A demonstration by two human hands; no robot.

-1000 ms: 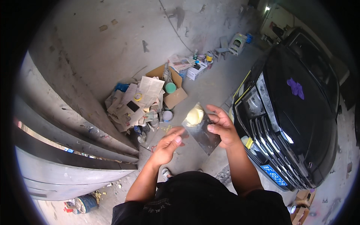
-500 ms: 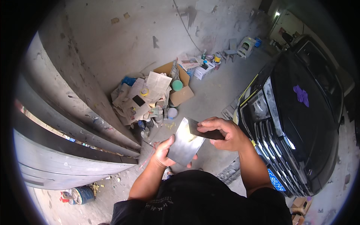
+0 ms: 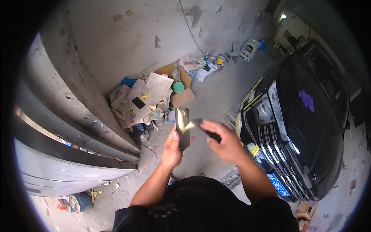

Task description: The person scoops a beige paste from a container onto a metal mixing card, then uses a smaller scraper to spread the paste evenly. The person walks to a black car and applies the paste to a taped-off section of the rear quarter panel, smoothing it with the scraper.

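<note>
Around mid-frame, left hand (image 3: 172, 150) clasps plate (image 3: 184, 142) carrying putty (image 3: 181, 123), right hand (image 3: 227, 142) pinches dark scraper (image 3: 212, 135) just right of it; best keep plate steady, scraper angled low.

Flat sheet (image 3: 186, 141) dark grey; paste (image 3: 181, 117) on it pale yellow; blade (image 3: 211, 135) near-black, smeared the same yellow. Car bonnet (image 3: 289, 91) black; grille (image 3: 276, 154) barred in bright silver; number plate (image 3: 278, 185) blue, white characters; crumpled cloth (image 3: 307, 101) purple. Shirt (image 3: 208, 208) black, small pale print. Round lid (image 3: 178, 87) green; tape roll (image 3: 145, 96) yellow
</note>
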